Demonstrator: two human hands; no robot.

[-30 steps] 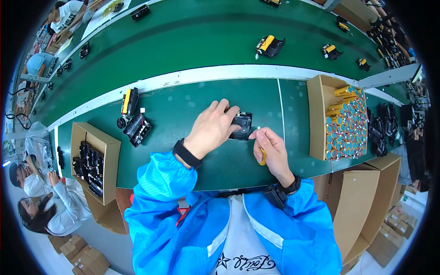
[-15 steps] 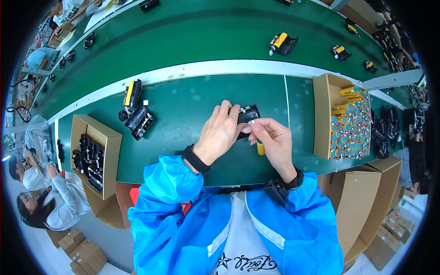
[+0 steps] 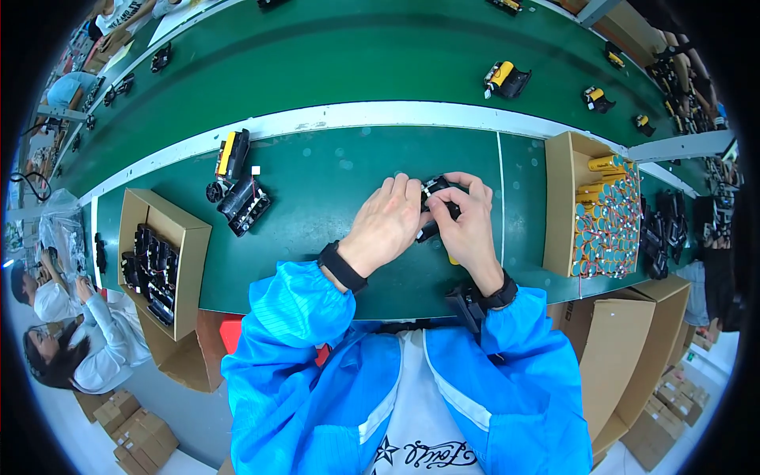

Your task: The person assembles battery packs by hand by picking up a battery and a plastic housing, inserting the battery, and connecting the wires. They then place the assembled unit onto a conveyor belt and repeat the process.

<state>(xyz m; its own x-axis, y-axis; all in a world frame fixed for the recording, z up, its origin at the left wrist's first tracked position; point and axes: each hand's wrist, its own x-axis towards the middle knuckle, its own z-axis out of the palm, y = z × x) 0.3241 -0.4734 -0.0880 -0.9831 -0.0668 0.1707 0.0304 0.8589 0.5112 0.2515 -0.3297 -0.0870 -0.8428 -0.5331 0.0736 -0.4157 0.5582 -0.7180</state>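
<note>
Light's bright o'all w/ fisheye bend & blk corners.

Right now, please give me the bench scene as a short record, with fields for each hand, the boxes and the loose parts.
left hand: on the black housing
right hand: fingers at the same housing; yellow cylinder partly hidden below it
left box: black housings
right box: yellow cylinders, wires showing
loose parts, left: two black parts, the farther with yellow on it
</note>
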